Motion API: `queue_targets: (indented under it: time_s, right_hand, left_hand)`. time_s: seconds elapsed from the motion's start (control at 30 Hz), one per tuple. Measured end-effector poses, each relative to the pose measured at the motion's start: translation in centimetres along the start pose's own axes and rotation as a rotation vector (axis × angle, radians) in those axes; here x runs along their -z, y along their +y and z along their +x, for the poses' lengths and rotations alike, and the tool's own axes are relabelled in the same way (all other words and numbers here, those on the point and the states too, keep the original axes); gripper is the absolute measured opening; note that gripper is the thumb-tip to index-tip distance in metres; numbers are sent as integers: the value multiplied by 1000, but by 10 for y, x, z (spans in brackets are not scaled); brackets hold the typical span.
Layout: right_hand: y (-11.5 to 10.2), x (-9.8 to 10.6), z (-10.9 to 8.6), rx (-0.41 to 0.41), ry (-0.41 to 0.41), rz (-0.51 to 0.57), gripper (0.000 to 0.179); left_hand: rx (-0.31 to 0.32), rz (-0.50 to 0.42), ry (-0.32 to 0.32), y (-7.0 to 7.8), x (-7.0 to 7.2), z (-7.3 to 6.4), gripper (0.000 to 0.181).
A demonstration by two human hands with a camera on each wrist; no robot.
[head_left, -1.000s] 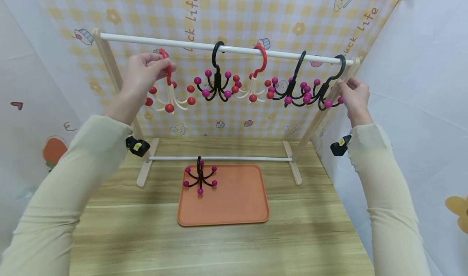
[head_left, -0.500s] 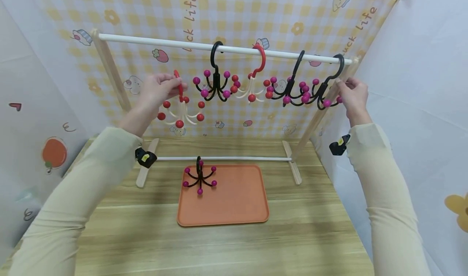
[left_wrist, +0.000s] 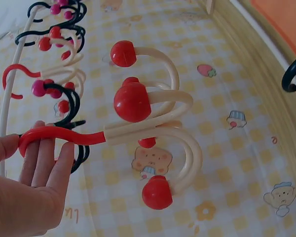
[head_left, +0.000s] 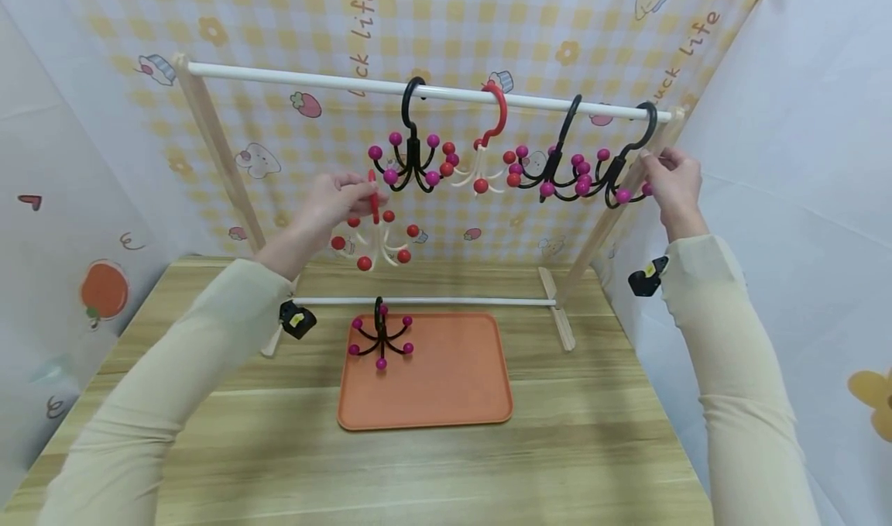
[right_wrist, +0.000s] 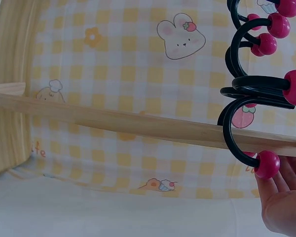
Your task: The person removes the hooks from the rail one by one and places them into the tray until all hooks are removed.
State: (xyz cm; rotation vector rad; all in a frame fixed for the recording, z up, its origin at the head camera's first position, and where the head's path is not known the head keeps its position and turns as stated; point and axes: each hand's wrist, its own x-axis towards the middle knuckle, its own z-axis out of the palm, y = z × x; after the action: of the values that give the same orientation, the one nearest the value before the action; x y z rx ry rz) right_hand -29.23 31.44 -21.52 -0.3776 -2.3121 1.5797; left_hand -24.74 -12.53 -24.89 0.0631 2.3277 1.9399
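My left hand (head_left: 333,201) pinches the red hook of a cream octopus-style hanger (head_left: 379,241) with red balls on its arm tips. This hanger (left_wrist: 133,132) is off the rail, in the air above the table. My right hand (head_left: 676,185) holds the right wooden post (right_wrist: 153,124) of the rack near its top, beside the rightmost black hanger (head_left: 616,173) with magenta balls. From the white rail (head_left: 279,78) hang another black hanger (head_left: 413,154), a red-and-cream hanger (head_left: 481,162) and a further black one (head_left: 554,166).
An orange tray (head_left: 446,386) lies on the wooden table (head_left: 432,479), with a black hanger (head_left: 381,336) at its left rear. The rack's lower bar (head_left: 453,301) runs behind the tray. A checked yellow cloth (head_left: 293,15) hangs behind the rack.
Below the rail, my left hand has moved down and to the right, carrying the red-and-cream hanger. My right hand has stayed at the post.
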Motion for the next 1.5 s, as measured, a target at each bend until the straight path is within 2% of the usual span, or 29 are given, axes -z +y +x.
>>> queue_targets:
  time_s: [0.3,0.57,0.73,0.9,1.0,1.23,1.37,1.5]
  right_hand:
    - [-1,-1,-2,26,20,-22,49]
    - [-1,-1,-3,26,12,4,49]
    - [-1,0,-3,33,12,10,47]
    - [-1,1,-3,31,12,20,47]
    - [0,1,-3,26,11,28,48]
    - [0,1,-4,22,11,27,47]
    - [0,1,-4,23,11,32,47]
    - [1,1,-3,23,7,35,48]
  left_hand:
    - [11,-19,-69,-15,-27,0,27]
    - [32,-47,-124,-30,-49,-2,25]
    - [49,-82,-155,-39,-59,-3,27]
    - [77,-84,-160,-51,-68,-2,26]
    - [84,-80,-152,-59,-73,-1,21]
    - [86,-133,-183,-72,-86,-5,18]
    - [81,-124,-199,-80,-93,-9,16]
    - [102,-114,-217,-90,-98,-11,15]
